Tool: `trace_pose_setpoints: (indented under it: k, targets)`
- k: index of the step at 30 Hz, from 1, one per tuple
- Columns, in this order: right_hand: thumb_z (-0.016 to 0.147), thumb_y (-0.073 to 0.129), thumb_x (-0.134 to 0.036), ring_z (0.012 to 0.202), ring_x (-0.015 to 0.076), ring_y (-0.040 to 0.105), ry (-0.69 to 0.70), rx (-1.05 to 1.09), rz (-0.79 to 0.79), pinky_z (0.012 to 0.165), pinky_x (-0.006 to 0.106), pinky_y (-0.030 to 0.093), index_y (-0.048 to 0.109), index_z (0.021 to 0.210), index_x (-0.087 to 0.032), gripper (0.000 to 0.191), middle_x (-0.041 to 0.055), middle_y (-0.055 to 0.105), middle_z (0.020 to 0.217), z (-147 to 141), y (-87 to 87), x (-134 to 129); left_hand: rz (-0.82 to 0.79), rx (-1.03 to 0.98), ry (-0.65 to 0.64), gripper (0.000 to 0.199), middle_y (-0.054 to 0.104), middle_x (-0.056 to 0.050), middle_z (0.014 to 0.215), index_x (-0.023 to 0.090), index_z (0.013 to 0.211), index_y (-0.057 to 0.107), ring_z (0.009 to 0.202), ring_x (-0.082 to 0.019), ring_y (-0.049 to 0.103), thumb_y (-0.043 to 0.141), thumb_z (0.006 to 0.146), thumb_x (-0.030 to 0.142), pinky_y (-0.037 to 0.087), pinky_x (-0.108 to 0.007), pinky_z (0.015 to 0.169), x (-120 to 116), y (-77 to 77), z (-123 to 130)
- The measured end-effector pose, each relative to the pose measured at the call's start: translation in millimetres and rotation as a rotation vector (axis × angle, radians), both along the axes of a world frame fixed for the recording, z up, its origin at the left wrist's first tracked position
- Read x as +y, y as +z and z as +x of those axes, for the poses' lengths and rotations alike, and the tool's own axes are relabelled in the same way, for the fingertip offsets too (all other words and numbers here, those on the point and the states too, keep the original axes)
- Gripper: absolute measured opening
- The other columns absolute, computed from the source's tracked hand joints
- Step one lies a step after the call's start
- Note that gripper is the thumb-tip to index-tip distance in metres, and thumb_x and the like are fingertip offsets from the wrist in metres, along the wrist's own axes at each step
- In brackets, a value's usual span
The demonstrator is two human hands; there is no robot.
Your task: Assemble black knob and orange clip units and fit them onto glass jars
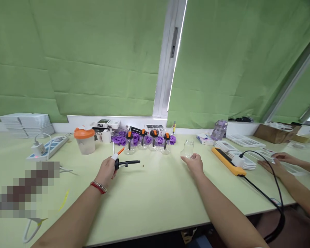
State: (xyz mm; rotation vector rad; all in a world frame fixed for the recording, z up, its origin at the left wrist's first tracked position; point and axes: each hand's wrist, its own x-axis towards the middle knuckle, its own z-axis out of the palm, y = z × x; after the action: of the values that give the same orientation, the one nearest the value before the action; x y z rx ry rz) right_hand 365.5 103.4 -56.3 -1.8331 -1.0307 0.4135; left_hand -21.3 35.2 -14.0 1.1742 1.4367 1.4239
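While my left hand (107,168) curls firmly round the orange-and-white end of a top (117,164), its black stem points across towards my right hand (195,164), whose thumb and fingers are spread only as wide as the clear jar (189,148) they grip low on its side. The left fingertips are mostly hidden; how far they wrap, I cannot tell. The jar rises just above the right fingers, neck uppermost and bare of any top; whether its base touches the table (155,199) is not clear.

Beyond and between my two hands stand four bottles (155,137), each bearing a black-and-orange top. I judge these four complete. A fifth set remains in two parts — top at the left fingers, jar at the right, well apart — and its joining appears to be the portion left undone.

Behind the bottles, farther from my fingers, lie purple parts (118,140); whether they belong to the count I cannot say.
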Motion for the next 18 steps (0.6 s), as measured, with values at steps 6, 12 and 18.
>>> trace_pose_setpoints:
  k: [6,12,18]
  targets:
    - [0.059,0.058,-0.067,0.115,0.0316,0.052,0.011,-0.251,-0.257,0.098,0.043,0.035,0.042,0.125,-0.017,0.085,0.0157,0.057,0.123,-5.0,0.3,6.4,-0.011,0.036,-0.031,0.029,0.038,0.007,0.043,0.021,0.061,0.038,0.032,-0.007,0.030,0.048,0.076,0.044,0.023,-0.019,0.031,0.4,-5.7,-0.4]
    - [0.061,0.059,-0.064,0.114,0.0337,0.052,0.010,-0.333,-0.313,0.098,0.045,0.031,0.041,0.127,-0.013,0.086,0.0182,0.060,0.115,-8.1,1.9,6.0,-0.025,0.053,-0.060,0.032,0.038,0.007,0.044,0.021,0.063,0.038,0.032,-0.007,0.030,0.047,0.077,0.049,0.023,-0.020,0.032,-1.9,-5.5,3.6]
    - [0.054,0.069,-0.062,0.126,0.0364,0.037,-0.051,-0.389,-0.078,0.103,0.045,0.029,0.026,0.137,-0.007,0.109,0.0228,0.044,0.134,-20.2,15.1,-13.8,-0.023,0.063,-0.090,0.038,0.036,0.007,0.043,0.021,0.063,0.037,0.033,-0.007,0.031,0.043,0.080,0.055,0.023,-0.020,0.031,-6.6,1.6,7.2]
